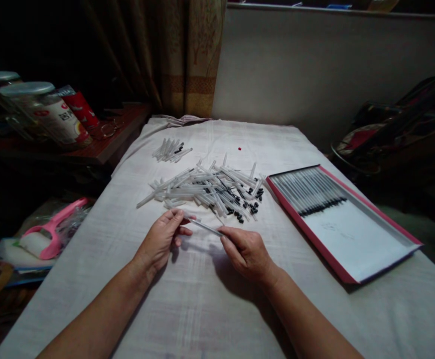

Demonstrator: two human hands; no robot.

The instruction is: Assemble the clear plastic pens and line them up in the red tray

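A slim clear pen (205, 227) stretches between my two hands, just above the cloth. My left hand (164, 234) pinches its left end between thumb and forefinger, near a pale translucent end. The other end is closed in the fingers of my right hand (247, 252), which hide it. Right behind them lies a loose heap of clear pen parts (198, 187), tubes and thin dark refills among them. Small black plugs (239, 213) are scattered along the heap's right side.
A red-edged box lid (310, 244) on the right holds a row of pens with black ends (307, 187). Farther back are a small pile of clear caps (170, 149) and a red bit (239, 148). Jars (58, 117) stand on a side table at left, above a pink-handled object (55, 229).
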